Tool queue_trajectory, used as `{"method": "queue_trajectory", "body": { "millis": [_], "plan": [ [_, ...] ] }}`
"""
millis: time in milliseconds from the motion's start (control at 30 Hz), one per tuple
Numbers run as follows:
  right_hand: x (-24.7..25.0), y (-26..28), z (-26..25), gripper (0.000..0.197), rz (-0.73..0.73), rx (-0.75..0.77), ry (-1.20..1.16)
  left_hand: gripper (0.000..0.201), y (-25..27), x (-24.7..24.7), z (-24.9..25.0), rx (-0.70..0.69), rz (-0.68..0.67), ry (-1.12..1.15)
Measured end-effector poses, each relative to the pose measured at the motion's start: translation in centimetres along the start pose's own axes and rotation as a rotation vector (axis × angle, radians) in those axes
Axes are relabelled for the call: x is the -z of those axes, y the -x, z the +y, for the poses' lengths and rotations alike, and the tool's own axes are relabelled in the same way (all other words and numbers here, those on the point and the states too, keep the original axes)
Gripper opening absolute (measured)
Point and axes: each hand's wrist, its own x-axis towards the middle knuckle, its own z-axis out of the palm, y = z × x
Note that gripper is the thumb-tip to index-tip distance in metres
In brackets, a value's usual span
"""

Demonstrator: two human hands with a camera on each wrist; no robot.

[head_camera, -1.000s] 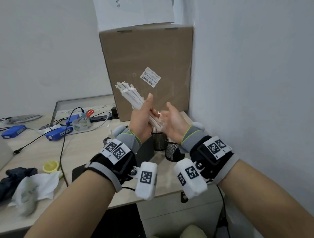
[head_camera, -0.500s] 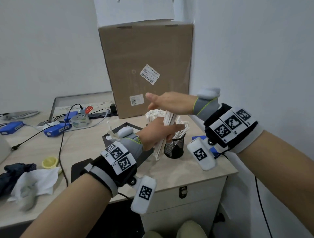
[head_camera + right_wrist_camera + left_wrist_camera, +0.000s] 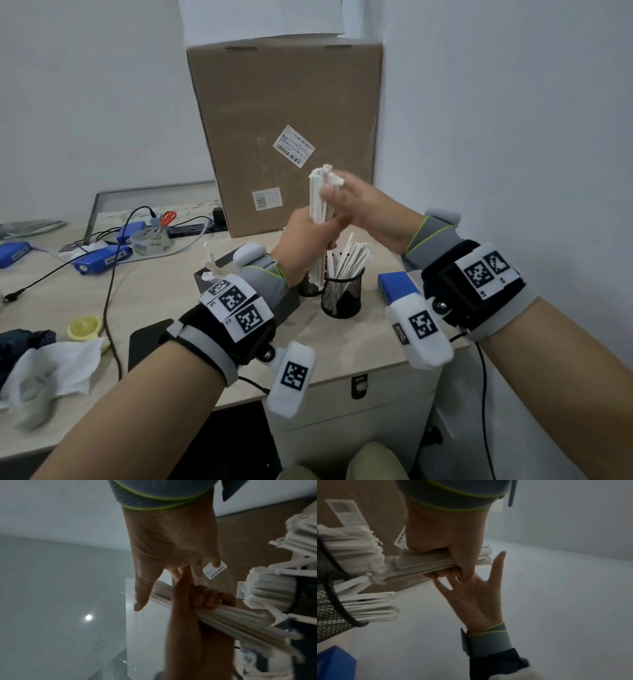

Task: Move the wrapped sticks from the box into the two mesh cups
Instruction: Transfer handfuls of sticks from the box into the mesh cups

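- The left hand (image 3: 308, 236) is clenched round a bundle of white sticks (image 3: 320, 209), gripping it at about mid-length, with the fingers wrapped on 1 side and the thumb closing over them
- The bundle is in the air above the tabletop (image 3: 154, 294), in front of the cardboard box (image 3: 274, 96)
- In the head view its long axis stands almost upright, leaning only slightly; the upper ends point up toward the box's slanted label, and the lower ends point down at the black mesh cup (image 3: 342, 294)
- The lower ends hang just over the cup's rim; I cannot tell whether they touch it
- In the left wrist view the sticks run straight across the fist, with ragged paper ends jutting out toward the cup and neater ends on the far side
- The right hand (image 3: 370, 216) is released: fingers straight and spread, thumb out, grasping nothing
- Its fingers lie beside the bundle's upper part, close against the left hand's fingers; blur hides whether they press the sticks
- The mesh cup holds more white sticks (image 3: 354, 255), fanned and leaning to the right
- A blue box (image 3: 397, 284) lies just right of the cup
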Motion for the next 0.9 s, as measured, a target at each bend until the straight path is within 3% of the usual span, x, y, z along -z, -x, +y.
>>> {"method": "queue_trajectory", "body": {
  "millis": [33, 67, 133, 200, 233, 267, 333, 367, 467, 567, 667, 800, 900],
  "plan": [
    [-0.3, 0.1, 0.5, 0.061, -0.030, -0.024, 0.038, 0.005, -0.1, -0.4, 0.6, 0.000, -0.028, -0.018],
    [-0.6, 0.2, 0.8, 0.051, -0.028, -0.034, 0.084, 0.008, -0.5, -0.9, 0.6, 0.022, -0.100, -0.056],
    [-0.8, 0.3, 1.2, 0.032, 0.050, -0.033, 0.100, 0.020, 0.1, -2.8, 0.5, 0.205, -0.242, -0.308],
    [-0.9, 0.3, 1.7, 0.021, 0.131, -0.014, 0.052, 0.055, 0.8, -3.8, 1.1, 0.258, -0.403, -1.125],
    [-0.9, 0.3, 1.8, 0.021, 0.167, 0.001, 0.037, 0.064, -0.1, -4.1, 0.5, 0.214, -0.314, -1.098],
    [-1.0, 0.2, 2.2, 0.022, 0.211, 0.017, 0.030, 0.057, -0.8, -4.1, -0.7, 0.159, -0.264, -0.746],
    [-1.1, -0.2, 2.8, 0.025, 0.319, 0.040, -0.044, 0.017, -1.6, -3.1, 0.0, 0.072, -0.128, -0.476],
    [-1.0, -0.3, 2.9, 0.027, 0.366, 0.041, -0.134, 0.008, -1.5, -2.5, 0.4, 0.021, -0.136, -0.349],
    [0.4, -0.5, 3.2, 0.030, 0.503, 0.040, -0.362, 0.026, -1.8, -1.9, -1.7, -0.017, -0.148, -0.345],
    [2.6, -0.6, 4.1, 0.029, 0.639, 0.044, -0.399, 0.044, -2.3, -1.3, -4.8, 0.004, 0.004, -0.329],
    [3.3, -0.8, 5.0, 0.029, 0.740, 0.012, -0.394, 0.058, -2.5, -0.9, -7.5, 0.133, 0.103, -0.357],
    [2.6, -1.4, 6.7, 0.032, 0.775, -0.060, -0.334, 0.098, -2.0, -1.7, -9.2, 0.277, -0.002, -0.427],
    [1.7, -1.7, 7.5, 0.036, 0.782, -0.098, -0.299, 0.112, -1.6, -2.6, -9.5, 0.255, -0.035, -0.456]
  ]
}}
